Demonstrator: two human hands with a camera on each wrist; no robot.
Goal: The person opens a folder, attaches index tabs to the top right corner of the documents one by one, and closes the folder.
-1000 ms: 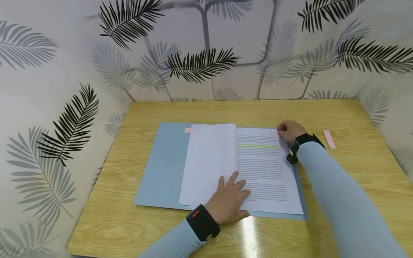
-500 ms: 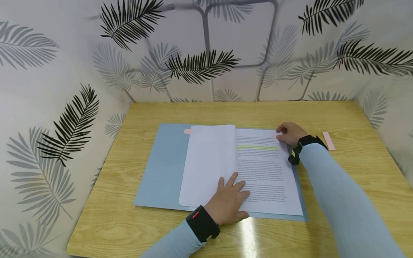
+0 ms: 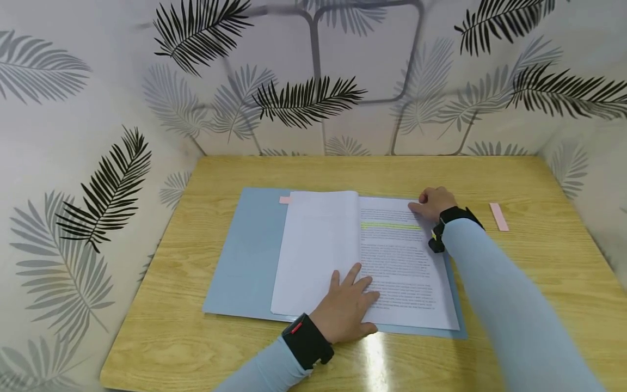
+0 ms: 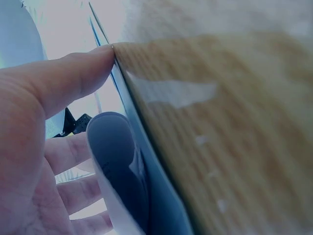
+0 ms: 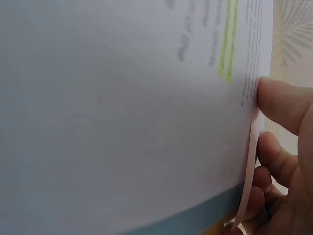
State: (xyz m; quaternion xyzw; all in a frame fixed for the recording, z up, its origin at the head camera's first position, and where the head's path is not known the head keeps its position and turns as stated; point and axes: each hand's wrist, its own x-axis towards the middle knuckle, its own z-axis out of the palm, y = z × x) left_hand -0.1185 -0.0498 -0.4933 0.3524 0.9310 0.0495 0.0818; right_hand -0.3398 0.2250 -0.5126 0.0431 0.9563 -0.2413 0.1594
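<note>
A blue folder [image 3: 245, 256] lies spread on the table with a stapled-looking stack of papers in it. Its right-hand page [image 3: 397, 267] carries printed text and a yellow highlighted line [image 3: 390, 225]. With fingers spread, my left hand [image 3: 343, 313] rests at the lower middle of the papers; in the left wrist view its thumb [image 4: 80, 73] touches the folder's edge. My right hand [image 3: 435, 204] is at the page's upper right corner. There its thumb [image 5: 279, 100] presses a pink sticky strip [image 5: 248, 176] onto the page, the other fingers curled close beside the strip.
Another pink sticky strip [image 3: 499, 216] lies on the wooden table [image 3: 553, 256] right of the folder. A pink tab [image 3: 284, 200] sticks out from the turned page [image 3: 318, 245] at top left. Leaf-patterned sheeting [image 3: 225, 109] surrounds the table.
My right hand has shifted slightly left, its thumb now reaching farther in over the page. The left hand stays put on the papers.
</note>
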